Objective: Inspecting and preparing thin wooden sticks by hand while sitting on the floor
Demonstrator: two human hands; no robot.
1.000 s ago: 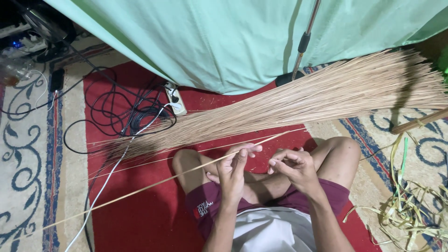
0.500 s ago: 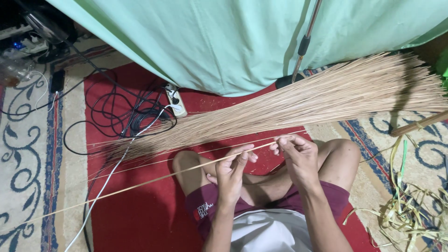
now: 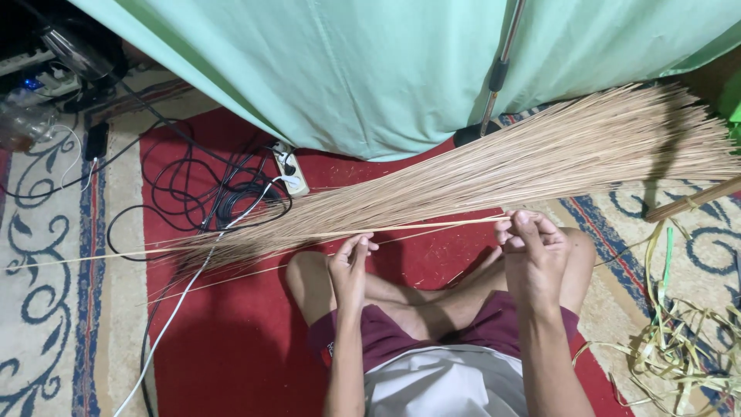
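Left hand (image 3: 351, 266) raised over left knee, fingers pinched together at the tips, forearm running straight up from near edge. Right hand (image 3: 534, 251) over right knee, fingers curled in a loose fist, thumb on top. Hands well apart, legs crossed.

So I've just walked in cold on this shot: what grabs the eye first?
The big fan of thin tan sticks lying across the red carpet below a pale green cloth. In front of it, the right hand pinches one end of a single long stick while the left hand touches it further along. Black cables tangle at left.
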